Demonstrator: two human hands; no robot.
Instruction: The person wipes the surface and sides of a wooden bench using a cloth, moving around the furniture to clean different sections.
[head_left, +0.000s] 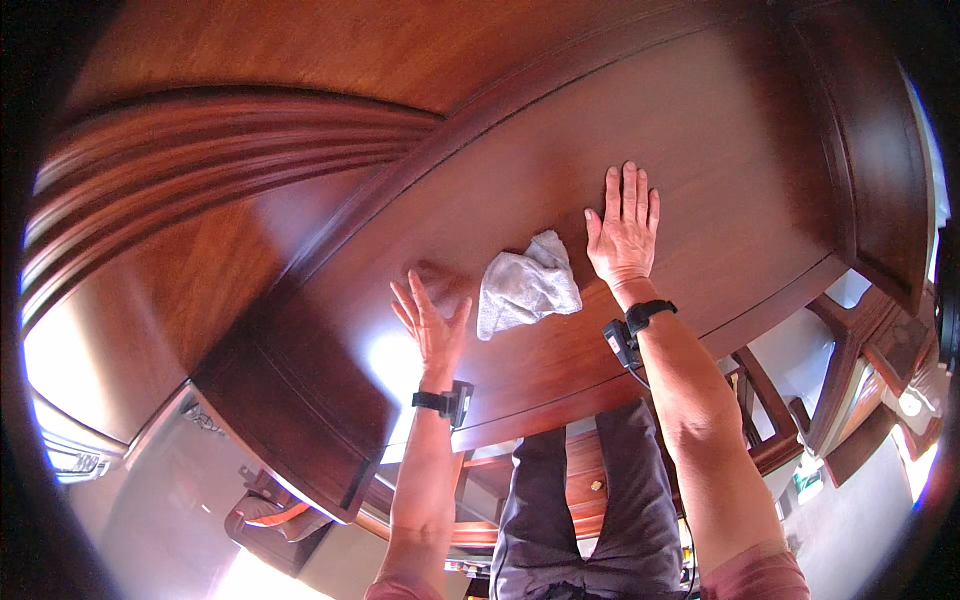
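Note:
A crumpled light grey cloth (529, 289) lies on the dark, polished wooden surface (675, 150) between my hands. To the left of the cloth is my left hand (433, 322), fingers and thumb spread, with nothing in it; whether it touches the wood I cannot tell. My right hand (626, 225) is to the right of the cloth and farther forward, palm down over the wood, its fingers extended and thumb apart. It holds nothing. Each wrist wears a black strap with a small device.
Curved wooden moulding (225, 142) runs along the upper left. Raised dark edges border the surface at left and right. Wooden furniture with an open frame (840, 360) stands at the lower right. A dark seat (281, 525) with items on it is at the lower left.

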